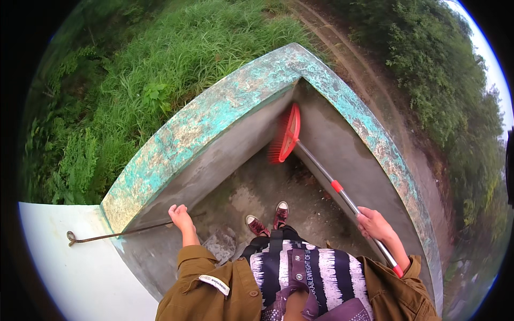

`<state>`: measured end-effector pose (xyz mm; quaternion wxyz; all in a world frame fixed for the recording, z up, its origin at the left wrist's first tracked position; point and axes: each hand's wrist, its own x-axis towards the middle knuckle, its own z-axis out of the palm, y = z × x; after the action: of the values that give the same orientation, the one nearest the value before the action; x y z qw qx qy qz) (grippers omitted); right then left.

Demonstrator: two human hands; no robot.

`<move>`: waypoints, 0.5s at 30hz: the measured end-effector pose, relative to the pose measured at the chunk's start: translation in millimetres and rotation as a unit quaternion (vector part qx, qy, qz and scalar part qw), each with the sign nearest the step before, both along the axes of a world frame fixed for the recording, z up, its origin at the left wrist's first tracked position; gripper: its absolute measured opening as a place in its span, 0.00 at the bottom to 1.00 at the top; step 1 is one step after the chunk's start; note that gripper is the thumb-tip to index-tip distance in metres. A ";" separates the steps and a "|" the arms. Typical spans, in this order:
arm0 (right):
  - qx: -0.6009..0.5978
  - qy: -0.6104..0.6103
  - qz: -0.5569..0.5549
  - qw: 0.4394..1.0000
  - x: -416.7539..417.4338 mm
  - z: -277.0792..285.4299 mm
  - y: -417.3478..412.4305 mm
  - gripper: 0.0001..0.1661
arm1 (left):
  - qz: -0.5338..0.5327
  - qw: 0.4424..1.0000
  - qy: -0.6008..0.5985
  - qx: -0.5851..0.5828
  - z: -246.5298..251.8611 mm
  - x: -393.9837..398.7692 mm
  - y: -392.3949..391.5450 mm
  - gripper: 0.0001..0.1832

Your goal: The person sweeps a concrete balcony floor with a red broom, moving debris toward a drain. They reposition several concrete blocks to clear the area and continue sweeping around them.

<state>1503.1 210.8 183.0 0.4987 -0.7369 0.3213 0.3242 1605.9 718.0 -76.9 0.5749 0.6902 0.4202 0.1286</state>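
My right hand [375,224] is closed round the grey metal handle of a red broom [290,132]. The broom head is up by the inner corner of a low concrete parapet [217,108], its red bristles turned left and slightly blurred. Red collars sit partway along the handle and at its near end. My left hand [181,218] is raised at the left with its fingers curled; a thin rusty metal rod [120,233] with a looped end passes behind it. Whether my left hand touches the rod cannot be told.
The parapet's top has peeling turquoise paint. A white wall [80,265] adjoins it at lower left. My red sneakers [282,212] stand on the stained concrete floor [257,180]. Tall grass, a dirt track [361,80] and trees lie beyond the parapet.
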 end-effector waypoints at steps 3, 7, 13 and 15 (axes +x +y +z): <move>-0.022 0.014 -0.027 0.999 -21.5 73.6 -6.6 0.16 | -0.068 0.997 -0.003 -0.047 -1.8 22.3 -55.3 0.17; -0.086 -0.020 -0.039 0.995 -58.6 141.4 19.8 0.18 | -0.167 0.984 -0.042 -0.047 -16.2 35.6 -93.6 0.16; -0.039 -0.097 -0.154 0.982 -119.9 160.3 49.2 0.20 | -0.243 0.969 -0.044 -0.028 -15.8 34.0 -104.4 0.12; -0.022 -0.103 -0.177 0.979 -132.0 161.6 57.0 0.21 | -0.247 0.968 -0.036 -0.030 -19.9 26.9 -105.6 0.11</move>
<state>1371.2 267.8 344.5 0.5621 -0.7087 0.4006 0.1460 1632.7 612.4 -96.8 0.6240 0.7500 0.2194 -0.0050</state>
